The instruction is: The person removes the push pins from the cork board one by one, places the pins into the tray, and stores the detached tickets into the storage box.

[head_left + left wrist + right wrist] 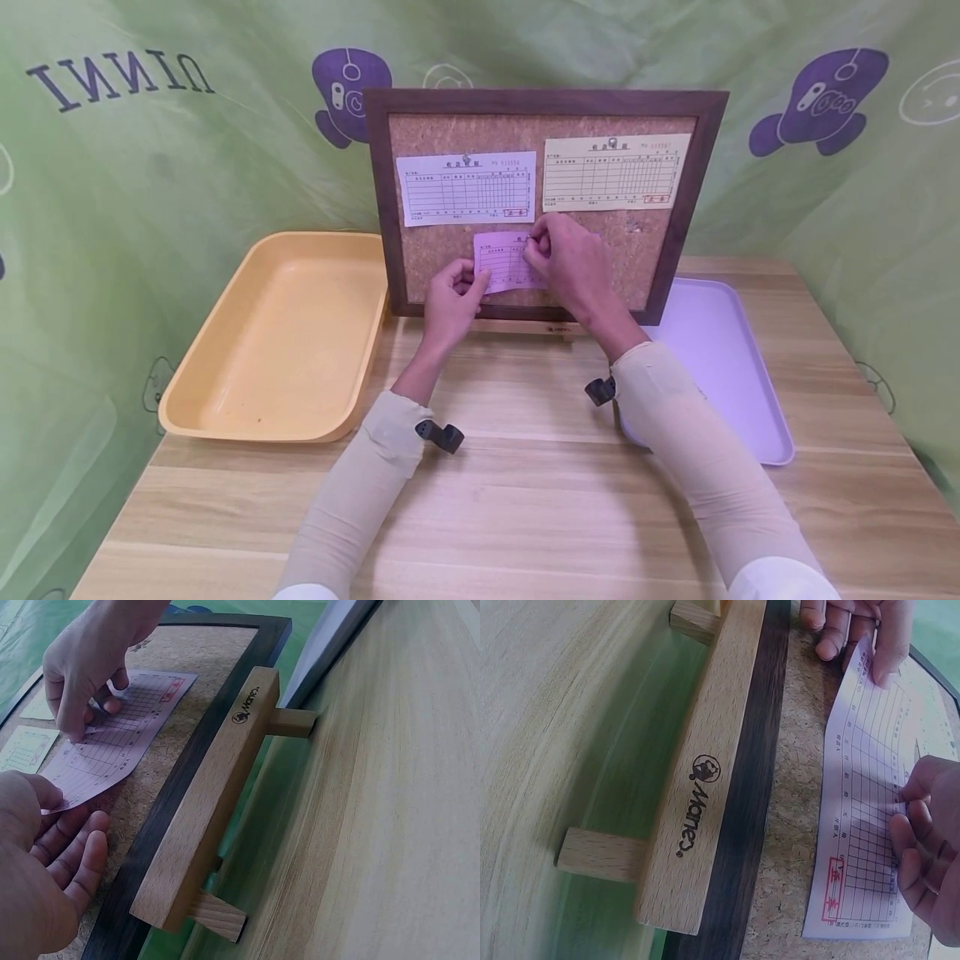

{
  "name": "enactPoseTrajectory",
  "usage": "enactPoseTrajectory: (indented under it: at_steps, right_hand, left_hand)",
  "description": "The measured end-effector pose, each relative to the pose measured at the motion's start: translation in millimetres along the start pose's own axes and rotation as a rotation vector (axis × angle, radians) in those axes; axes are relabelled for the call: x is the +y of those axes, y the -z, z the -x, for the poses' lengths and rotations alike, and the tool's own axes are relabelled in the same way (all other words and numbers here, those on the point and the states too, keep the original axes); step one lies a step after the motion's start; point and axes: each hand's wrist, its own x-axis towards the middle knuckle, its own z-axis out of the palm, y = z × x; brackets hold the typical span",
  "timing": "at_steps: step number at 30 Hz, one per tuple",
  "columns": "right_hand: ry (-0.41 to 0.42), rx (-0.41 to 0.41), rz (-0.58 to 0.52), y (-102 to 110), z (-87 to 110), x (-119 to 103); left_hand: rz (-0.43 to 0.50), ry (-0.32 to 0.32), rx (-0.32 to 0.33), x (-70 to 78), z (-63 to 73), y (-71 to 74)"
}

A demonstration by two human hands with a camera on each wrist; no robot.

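A pink-purple receipt slip [504, 265] lies against the lower part of a framed cork board [435, 250]. My left hand [452, 302] pinches its left edge between thumb and fingers; in the left wrist view the slip [124, 735] bows slightly off the cork. At the top middle of the slip, my right hand [573, 262] has its thumb and index fingertips together, the other fingers curled. Whatever lies between those fingertips is hidden. Above, a white receipt [468, 190] and a yellow receipt [615, 175] are each fixed by a clear pushpin at the top.
A yellow tray [288, 333] stands left of the board. A lilac tray [720, 367] lies to the right, partly behind my right arm. Below the frame, a wooden stand [697, 780] holds the board on the wood-grain table [510, 500]. Green printed cloth [247, 158] surrounds the table.
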Motion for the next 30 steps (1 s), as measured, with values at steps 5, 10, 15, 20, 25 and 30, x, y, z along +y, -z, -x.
enactPoseTrajectory:
  at_steps: [5, 10, 15, 20, 25, 30]
  right_hand:
    - [-0.021, -0.018, -0.006, 0.2, -0.4, -0.1]
    - [-0.029, -0.024, -0.015, -0.6, -0.5, 0.8]
    - [-0.041, -0.025, -0.023, -0.6, -0.8, 0.6]
    - [-0.05, -0.022, -0.033, -1.0, -1.1, 0.9]
    - [-0.051, -0.02, -0.037, -1.3, -1.1, 0.9]
    - [-0.056, -0.022, -0.04, -1.3, -1.8, 0.2]
  left_hand:
    - [0.004, -0.001, -0.001, -0.8, 0.2, -0.1]
    - [0.01, 0.002, -0.002, -1.3, 0.0, 0.1]
    - [0.008, -0.001, 0.002, -1.1, -0.4, 0.4]
    - [0.003, -0.004, 0.003, -0.9, -0.4, 0.3]
    - [0.007, -0.006, 0.0, -1.9, -0.5, 0.1]
    - [0.009, -0.004, 0.0, -1.6, -0.6, 0.2]
